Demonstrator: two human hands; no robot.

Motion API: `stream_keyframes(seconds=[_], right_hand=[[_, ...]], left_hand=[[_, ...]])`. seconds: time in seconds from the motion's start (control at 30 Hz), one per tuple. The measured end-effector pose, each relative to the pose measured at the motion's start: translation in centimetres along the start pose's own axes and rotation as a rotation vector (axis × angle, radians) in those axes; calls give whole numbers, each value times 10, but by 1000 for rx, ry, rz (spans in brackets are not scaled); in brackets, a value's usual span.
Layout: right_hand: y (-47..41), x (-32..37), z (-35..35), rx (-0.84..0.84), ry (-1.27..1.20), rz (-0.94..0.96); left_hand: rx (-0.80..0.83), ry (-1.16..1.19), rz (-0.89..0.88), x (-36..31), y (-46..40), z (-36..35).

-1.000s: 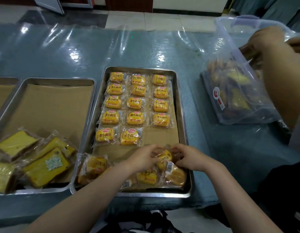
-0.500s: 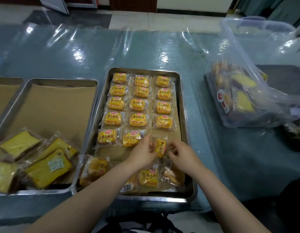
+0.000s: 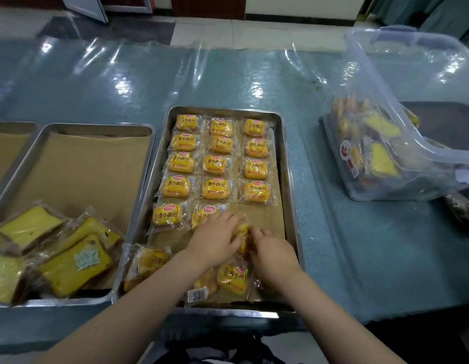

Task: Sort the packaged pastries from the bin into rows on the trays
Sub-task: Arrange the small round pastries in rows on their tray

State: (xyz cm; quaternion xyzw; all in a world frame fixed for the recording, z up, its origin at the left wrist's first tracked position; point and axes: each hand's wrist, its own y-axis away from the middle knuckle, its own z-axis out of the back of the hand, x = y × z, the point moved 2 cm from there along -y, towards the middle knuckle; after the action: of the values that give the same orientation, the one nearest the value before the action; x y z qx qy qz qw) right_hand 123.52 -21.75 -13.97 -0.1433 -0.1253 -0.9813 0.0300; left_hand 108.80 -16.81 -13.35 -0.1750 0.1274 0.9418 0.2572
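Since half a second back, both my hands have dropped lower onto the small bread packet (image 3: 242,236), which was held up more clearly between them then and is now mostly covered. Only one view here, the head cam. My left hand (image 3: 217,239) is curled over the packet from the left and my right hand (image 3: 271,252) pinches it from the right, so both have hold of the same packet, right over the bare brown paper in the middle tray (image 3: 290,179). Four full rows of three are done up top, and the fifth row has two packets (image 3: 168,216) in it, so the open slot is the right-hand one, just ahead of my fingers and a touch to the right. The packet looks like it's standing on edge, long axis running away from me, so I reckon it needs turning flat and crosswise to match the rest. Right hand's nearer that slot. Loose packets (image 3: 232,278) wait at the near end of the tray, cake slices (image 3: 73,261) sit in the left tray (image 3: 78,128), and the clear bin (image 3: 386,61) is off to the right.
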Motion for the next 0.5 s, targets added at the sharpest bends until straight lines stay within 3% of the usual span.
stream_keyframes(seconds=[0.17,0.5], right_hand=[[-8,-6,8,-36,176,5],[3,-22,5,62,-84,-107]], left_hand=[[108,-144,-166,-2,0,-2],[169,-264,-149,-15,0,-14]])
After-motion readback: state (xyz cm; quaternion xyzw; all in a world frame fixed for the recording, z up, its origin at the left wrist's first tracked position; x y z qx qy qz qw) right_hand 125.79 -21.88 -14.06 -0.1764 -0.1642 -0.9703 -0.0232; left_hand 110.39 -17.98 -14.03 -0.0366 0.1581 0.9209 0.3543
